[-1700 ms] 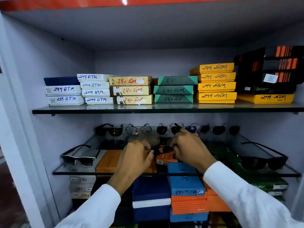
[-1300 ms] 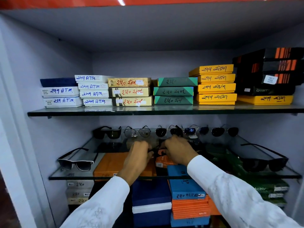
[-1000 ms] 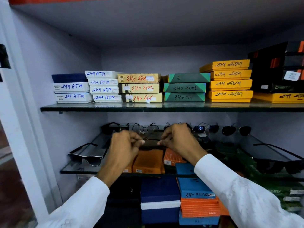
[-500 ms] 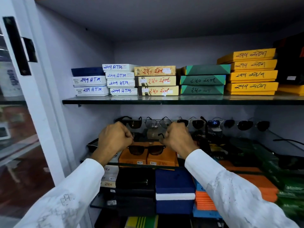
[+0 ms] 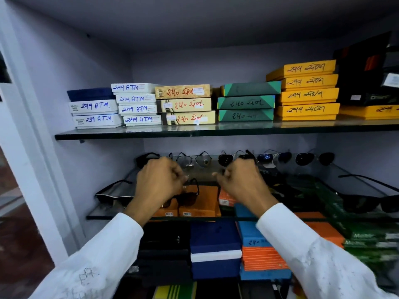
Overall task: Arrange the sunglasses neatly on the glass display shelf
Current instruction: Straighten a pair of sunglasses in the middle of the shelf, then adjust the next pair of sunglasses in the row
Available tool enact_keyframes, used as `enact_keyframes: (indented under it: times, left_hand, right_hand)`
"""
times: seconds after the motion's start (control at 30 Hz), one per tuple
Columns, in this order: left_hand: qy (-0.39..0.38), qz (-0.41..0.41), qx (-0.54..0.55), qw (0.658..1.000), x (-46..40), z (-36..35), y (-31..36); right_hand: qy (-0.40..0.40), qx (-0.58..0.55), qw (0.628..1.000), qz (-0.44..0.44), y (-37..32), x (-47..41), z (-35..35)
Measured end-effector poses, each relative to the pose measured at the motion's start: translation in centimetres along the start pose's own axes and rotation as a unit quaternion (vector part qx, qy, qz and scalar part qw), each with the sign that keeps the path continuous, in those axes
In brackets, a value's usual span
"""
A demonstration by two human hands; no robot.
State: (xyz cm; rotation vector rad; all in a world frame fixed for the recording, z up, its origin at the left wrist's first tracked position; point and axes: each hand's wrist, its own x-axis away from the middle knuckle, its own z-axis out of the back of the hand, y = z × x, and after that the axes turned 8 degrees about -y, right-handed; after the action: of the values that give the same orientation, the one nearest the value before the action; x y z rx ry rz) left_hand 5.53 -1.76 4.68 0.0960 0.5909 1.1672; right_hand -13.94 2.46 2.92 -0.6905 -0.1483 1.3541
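A pair of brown-lensed sunglasses [image 5: 188,197] lies on the lower glass display shelf [image 5: 237,218], left of centre, its left half hidden behind my left hand [image 5: 158,183]. That hand hovers over the pair with curled fingers; I cannot see whether it touches the frame. My right hand [image 5: 241,183] is apart from the pair, to the right, loosely fisted around nothing. A row of sunglasses [image 5: 267,158] stands along the shelf's back. One dark pair [image 5: 114,195] lies at the left end, another [image 5: 367,201] at the right end.
The upper glass shelf [image 5: 216,131] carries stacks of labelled boxes in white, beige, green and yellow. Blue, orange, black and green boxes [image 5: 216,249] are stacked below the lower shelf. A white cabinet frame [image 5: 32,169] stands at the left.
Both hands held the brown-lensed pair by its arms half a second ago. Now it lies on the shelf, the right hand has let go, and both hands have shifted right.
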Motion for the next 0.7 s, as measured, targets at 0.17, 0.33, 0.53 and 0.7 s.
enact_keyframes:
  times: [0.17, 0.33, 0.53, 0.7]
  left_hand:
    - [-0.071, -0.072, 0.058, 0.993, 0.2, -3.2, 6.5]
    - [-0.09, -0.086, 0.044, 0.991, -0.5, -6.0, 8.9]
    - [-0.097, -0.043, 0.018, 0.994, 0.2, -9.1, 14.3]
    - [-0.106, -0.034, 0.054, 0.992, 0.2, -9.7, 13.0]
  right_hand:
    - [0.094, 0.081, 0.992, -0.035, 4.3, -1.0, 4.9]
    - [0.021, 0.107, 0.993, -0.054, 6.3, -3.7, 4.3]
    - [-0.081, 0.078, 0.993, 0.043, 10.3, -5.5, 4.8]
    - [-0.073, 0.039, 0.995, 0.061, 10.8, -5.0, 4.1]
